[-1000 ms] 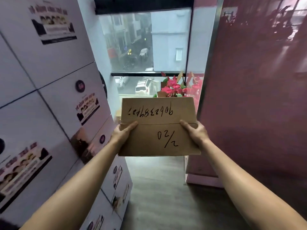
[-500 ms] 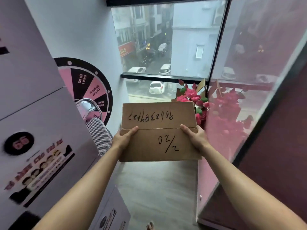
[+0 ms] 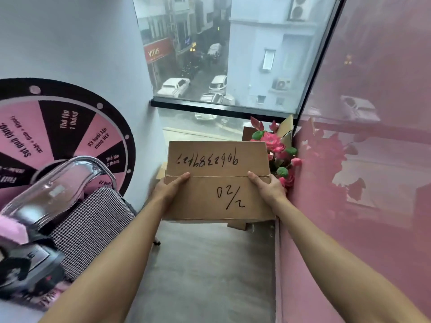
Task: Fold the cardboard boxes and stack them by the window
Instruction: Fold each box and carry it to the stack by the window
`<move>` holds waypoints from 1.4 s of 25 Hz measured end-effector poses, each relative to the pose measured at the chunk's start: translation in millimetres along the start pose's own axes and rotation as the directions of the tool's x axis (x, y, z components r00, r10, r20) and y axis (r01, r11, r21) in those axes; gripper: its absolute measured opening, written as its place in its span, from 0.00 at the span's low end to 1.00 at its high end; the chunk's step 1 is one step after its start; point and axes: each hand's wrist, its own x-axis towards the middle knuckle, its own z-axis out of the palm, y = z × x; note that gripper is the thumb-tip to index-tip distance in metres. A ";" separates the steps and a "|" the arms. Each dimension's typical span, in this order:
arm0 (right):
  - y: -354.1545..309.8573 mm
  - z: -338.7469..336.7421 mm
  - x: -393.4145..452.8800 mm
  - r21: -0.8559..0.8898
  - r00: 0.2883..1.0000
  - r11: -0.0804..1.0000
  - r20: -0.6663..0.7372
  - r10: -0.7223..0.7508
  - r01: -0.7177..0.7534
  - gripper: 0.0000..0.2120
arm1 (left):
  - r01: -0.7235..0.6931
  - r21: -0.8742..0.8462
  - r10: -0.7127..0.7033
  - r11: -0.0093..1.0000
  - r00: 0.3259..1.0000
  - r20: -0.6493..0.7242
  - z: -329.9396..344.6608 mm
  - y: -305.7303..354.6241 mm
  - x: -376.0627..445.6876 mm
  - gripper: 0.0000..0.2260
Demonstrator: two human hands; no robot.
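Observation:
I hold a brown cardboard box [image 3: 218, 166] flat in front of me, with handwritten numbers on its top. My left hand [image 3: 169, 190] grips its left edge with the thumb on top. My right hand [image 3: 265, 187] grips the right edge the same way. The box hovers above the floor just before the window [image 3: 233, 54]. More cardboard [image 3: 236, 224] shows under and behind it, mostly hidden.
An open cardboard box with pink artificial flowers [image 3: 274, 145] stands in the corner by the window. A pink glass wall [image 3: 361, 159] runs along the right. A chair with a chrome frame [image 3: 70, 194] and a prize wheel [image 3: 58, 129] stand on the left. Grey floor [image 3: 210, 264] lies below.
I have moved forward toward the window with the box held the same way. The white printed boxes on the left have passed out of view; the chair and wheel are now close.

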 end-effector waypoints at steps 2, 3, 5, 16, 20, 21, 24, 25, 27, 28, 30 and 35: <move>0.2 15.2 37.2 -0.005 1.000 1.000 0.017 0.012 -0.012 0.40 | 0.018 0.001 -0.018 1.000 1.000 -0.014 6.1 3.7 33.7 0.35; -1.6 24.0 60.2 -0.013 0.999 1.000 0.037 0.020 -0.020 0.37 | 0.029 0.004 -0.028 1.000 0.999 -0.028 10.1 5.8 54.6 0.35; -4.9 41.1 110.0 -0.035 0.997 0.999 0.069 0.039 -0.037 0.32 | 0.044 0.007 -0.043 0.999 0.997 -0.057 19.5 13.7 97.5 0.34; -67.1 133.7 338.5 -0.065 0.982 0.997 0.185 0.047 -0.035 0.27 | 0.136 0.026 -0.131 0.990 0.982 -0.135 23.0 84.9 305.3 0.39; -79.9 182.1 398.2 -0.090 0.987 0.994 0.148 0.068 -0.055 0.26 | 0.142 0.022 -0.138 0.990 0.984 -0.114 9.4 99.7 390.4 0.34; -82.9 195.1 411.4 -0.089 0.988 0.994 0.131 0.079 -0.068 0.27 | 0.142 0.030 -0.139 0.989 0.985 -0.101 5.0 103.1 413.1 0.33; -97.8 229.2 444.5 -0.077 0.990 0.991 0.080 0.117 -0.111 0.30 | 0.134 0.080 -0.130 0.988 0.990 -0.052 -9.2 121.7 474.4 0.34; -103.9 242.4 457.5 -0.078 0.989 0.989 0.067 0.132 -0.127 0.30 | 0.135 0.092 -0.132 0.987 0.991 -0.039 -15.2 129.0 498.0 0.34; -111.8 260.3 476.0 -0.076 0.988 0.986 0.035 0.154 -0.151 0.30 | 0.121 0.107 -0.120 0.987 0.993 -0.017 -20.7 142.3 533.8 0.34; -113.7 268.2 486.4 -0.066 0.986 0.984 0.013 0.166 -0.164 0.29 | 0.117 0.121 -0.117 0.986 0.993 -0.006 -21.7 148.7 553.2 0.34; -111.3 278.4 504.2 -0.045 0.979 0.978 -0.023 0.205 -0.206 0.28 | 0.124 0.162 -0.129 0.979 0.991 0.022 -17.2 156.3 585.9 0.35; -98.2 292.8 558.0 -0.061 0.962 0.960 -0.044 0.270 -0.272 0.29 | 0.172 0.184 -0.182 0.968 0.983 0.037 7.9 146.6 646.9 0.34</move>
